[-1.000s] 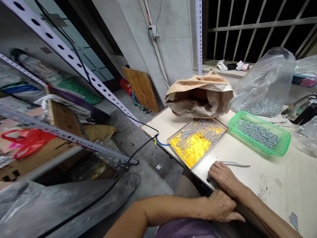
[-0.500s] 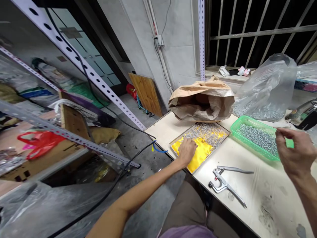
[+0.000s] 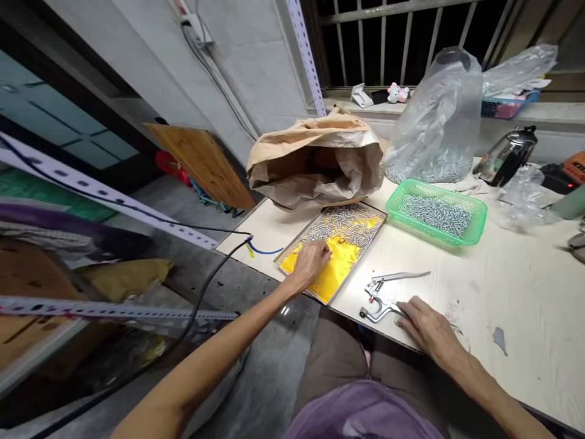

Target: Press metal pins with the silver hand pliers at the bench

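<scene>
My left hand is over the yellow-lined part of a shallow tray, its fingers curled together. What they pinch, if anything, is hidden. Small silvery metal pins lie heaped across the tray's far half. To the right, my right hand has its fingers closed around the lower handle of metal snap-fastener pliers. The pliers lie on the table with their jaws pointing left and the upper handle spread away. Part of the lower handle is covered by the fingers.
Behind the tray a brown paper sack gapes open. A green plastic basket of metal pins stands right of it, near a clear plastic bag. A glass kettle stands farther right. A black cable hangs at the table's left edge.
My right hand has come down from beside the green basket to the pliers and closed on their lower handle. My left hand stays over the tray. The view has turned rightward.
</scene>
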The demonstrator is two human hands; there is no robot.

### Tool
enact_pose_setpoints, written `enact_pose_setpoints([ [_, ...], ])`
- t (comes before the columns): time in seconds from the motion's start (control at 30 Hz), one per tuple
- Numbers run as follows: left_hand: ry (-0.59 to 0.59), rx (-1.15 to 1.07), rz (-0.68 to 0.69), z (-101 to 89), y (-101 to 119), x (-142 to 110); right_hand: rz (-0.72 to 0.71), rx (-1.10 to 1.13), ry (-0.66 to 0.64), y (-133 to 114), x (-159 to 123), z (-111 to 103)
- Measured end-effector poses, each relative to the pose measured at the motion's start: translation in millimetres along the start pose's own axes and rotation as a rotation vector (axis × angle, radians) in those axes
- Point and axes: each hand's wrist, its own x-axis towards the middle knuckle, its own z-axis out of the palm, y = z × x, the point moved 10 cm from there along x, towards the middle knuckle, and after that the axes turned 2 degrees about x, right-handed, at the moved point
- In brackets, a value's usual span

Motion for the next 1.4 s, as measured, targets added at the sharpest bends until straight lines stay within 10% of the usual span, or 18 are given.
enact_pose_setpoints([
  [0.2, -0.399, -0.543, -0.025, 62.3, 55, -54, 0.078, -0.064, 0.008, 7, -5, 5],
  [0.43, -0.593, -0.515, -0.128, 99.8, 61, -69, 0.084, -0.095, -0.004, -1, -5, 3],
  [0.93, -0.915, -0.432, -0.174, 116.7, 67, -79, 0.070, -0.144, -0.030, -3, -8, 6],
  [1.4, -0.879, -0.467, -0.170, 115.6, 67, -83, -0.010, -0.219, -0.124, 48, 16, 10],
])
